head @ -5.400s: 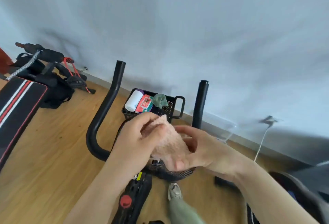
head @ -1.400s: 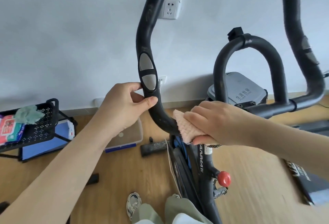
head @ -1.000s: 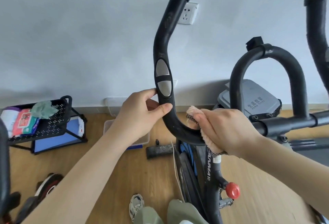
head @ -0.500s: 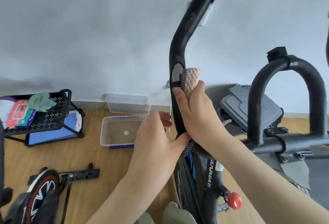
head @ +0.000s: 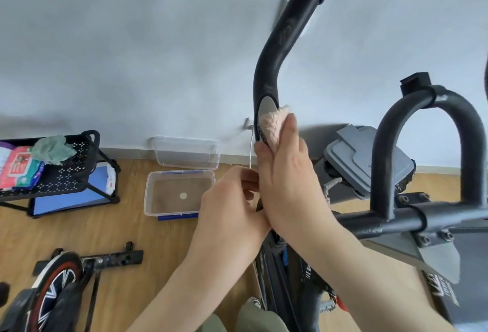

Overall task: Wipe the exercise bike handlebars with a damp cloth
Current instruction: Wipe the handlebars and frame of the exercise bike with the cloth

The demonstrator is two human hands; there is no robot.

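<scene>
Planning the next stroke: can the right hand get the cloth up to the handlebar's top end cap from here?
Probably yes: the right hand presses the cloth on the handlebar and nothing blocks the way up.

I've one view only: head cam, looking fwd and down, close over both hands at the handlebar (head: pixel 274 67), wall beyond them, floor below. No 2nd view to overlap.
</scene>
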